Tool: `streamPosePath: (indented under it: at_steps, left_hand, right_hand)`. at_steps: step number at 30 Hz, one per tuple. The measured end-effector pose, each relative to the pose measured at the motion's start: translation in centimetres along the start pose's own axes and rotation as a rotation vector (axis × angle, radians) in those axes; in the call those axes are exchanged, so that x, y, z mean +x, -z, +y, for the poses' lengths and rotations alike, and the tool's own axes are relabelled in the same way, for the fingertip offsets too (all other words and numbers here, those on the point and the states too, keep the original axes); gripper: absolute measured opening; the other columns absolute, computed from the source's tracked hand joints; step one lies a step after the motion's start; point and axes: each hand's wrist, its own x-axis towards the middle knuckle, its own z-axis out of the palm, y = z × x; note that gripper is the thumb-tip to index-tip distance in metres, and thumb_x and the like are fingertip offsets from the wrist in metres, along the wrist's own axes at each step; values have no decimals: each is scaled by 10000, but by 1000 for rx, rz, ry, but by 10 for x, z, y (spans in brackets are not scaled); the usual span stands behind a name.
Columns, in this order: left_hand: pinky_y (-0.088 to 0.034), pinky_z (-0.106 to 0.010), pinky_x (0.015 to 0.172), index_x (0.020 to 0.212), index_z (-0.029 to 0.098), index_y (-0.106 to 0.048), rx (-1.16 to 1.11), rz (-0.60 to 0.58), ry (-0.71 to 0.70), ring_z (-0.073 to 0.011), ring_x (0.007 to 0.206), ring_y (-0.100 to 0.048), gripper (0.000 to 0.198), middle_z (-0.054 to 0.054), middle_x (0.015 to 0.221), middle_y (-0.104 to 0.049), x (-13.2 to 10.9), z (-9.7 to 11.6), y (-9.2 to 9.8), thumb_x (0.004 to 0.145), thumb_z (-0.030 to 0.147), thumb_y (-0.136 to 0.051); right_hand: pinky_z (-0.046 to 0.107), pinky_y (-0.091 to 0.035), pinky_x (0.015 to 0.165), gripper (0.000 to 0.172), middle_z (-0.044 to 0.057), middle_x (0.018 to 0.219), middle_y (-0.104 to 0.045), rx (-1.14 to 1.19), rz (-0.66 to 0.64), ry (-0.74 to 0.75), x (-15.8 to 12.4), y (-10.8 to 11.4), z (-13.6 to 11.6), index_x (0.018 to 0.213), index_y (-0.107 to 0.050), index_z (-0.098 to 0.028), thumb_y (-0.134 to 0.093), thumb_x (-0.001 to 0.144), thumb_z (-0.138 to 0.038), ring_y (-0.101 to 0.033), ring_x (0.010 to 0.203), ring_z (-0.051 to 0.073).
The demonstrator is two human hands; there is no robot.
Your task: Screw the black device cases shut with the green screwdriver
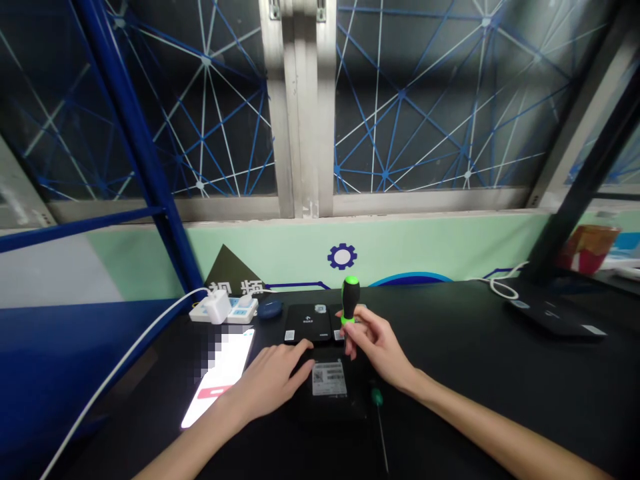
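My right hand (376, 347) is closed round a black screwdriver with a green tip on its handle (350, 300), held upright over a black flat device (330, 390) that bears a white label (329, 379). My left hand (274, 381) lies flat on the device's left edge, fingers stretched out. A second, thinner screwdriver with a green handle (379, 417) lies on the table just right of the device.
Two more black boxes (307, 323) sit behind the device. A lit phone (220, 377) lies to the left, with a white power strip and charger (223, 310) and cable behind it. A dark flat unit (555, 313) lies at the far right of the black table (475, 373).
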Motion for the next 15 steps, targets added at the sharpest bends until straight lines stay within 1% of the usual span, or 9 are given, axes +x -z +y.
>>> streamPosePath:
  at_steps: [2, 4, 6, 11, 15]
  left_hand:
    - [-460, -355, 779, 1259, 299, -525, -3, -3, -3, -284, 933, -668, 352, -51, 966, -693, 0, 0, 0, 1027, 469, -323]
    - [-459, -355, 779, 1257, 295, -527, -6, -3, -10, -283, 930, -668, 355, -48, 971, -695, 0, 1, 0, 1026, 470, -322]
    - [-459, -355, 781, 1253, 291, -529, -9, 2, -14, -283, 933, -668, 353, -48, 977, -697, 1, 1, 0, 1026, 467, -323]
    - [-460, -351, 773, 1242, 296, -534, -12, 3, -9, -281, 931, -671, 339, -47, 972, -696, 1, 1, 0, 1027, 459, -328]
    - [-462, -359, 775, 1239, 304, -533, -14, 2, -13, -281, 936, -665, 343, -42, 978, -694, 2, 1, 0, 1026, 471, -323]
  right_hand:
    - [211, -462, 502, 249, -20, 671, -612, 22, 17, -7, 0, 0, 1, 1014, -551, -188, -628, 923, -407, -562, 532, 95]
    - [204, -453, 485, 258, 12, 745, -663, 24, 37, -11, -1, -1, 2, 983, -533, -193, -657, 904, -405, -586, 552, 101]
    - [203, -451, 481, 265, 36, 799, -689, 21, 43, -14, -2, -2, 1, 993, -521, -197, -660, 902, -403, -600, 568, 107]
    - [224, -463, 515, 268, 43, 829, -666, 39, 20, 25, -4, -4, 1, 1082, -546, -185, -547, 966, -426, -568, 577, 102]
    - [222, -461, 520, 273, 38, 832, -653, 64, 26, 14, -5, -5, 6, 1067, -558, -185, -585, 943, -426, -555, 584, 101]
